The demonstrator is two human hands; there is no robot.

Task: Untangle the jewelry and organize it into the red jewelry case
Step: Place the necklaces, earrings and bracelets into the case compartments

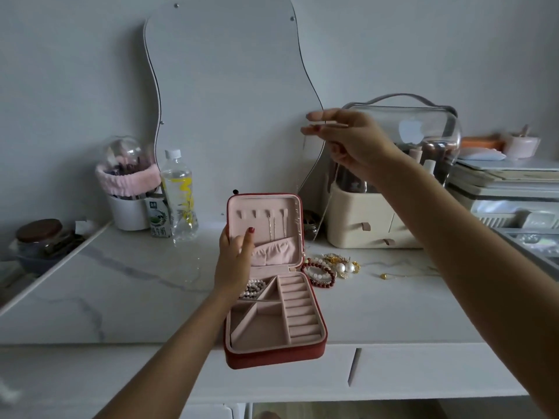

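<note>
While the left hand point(234, 261) steadies the lid of the red jewelry case point(272, 297), the right hand point(351, 140), at one o'clock, pinches a thin chain point(325, 204) in its fingers; lower it slowly onto a free hook.

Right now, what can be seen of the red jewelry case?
The red jewelry case lies open at the table's front edge, lid upright. Its lining looks like pink velvet: lid hooks with thin chains hanging, a gathered pocket, divided compartments, ring rolls. Pearl beads fill one compartment. The left hand rests against the lid.
</note>
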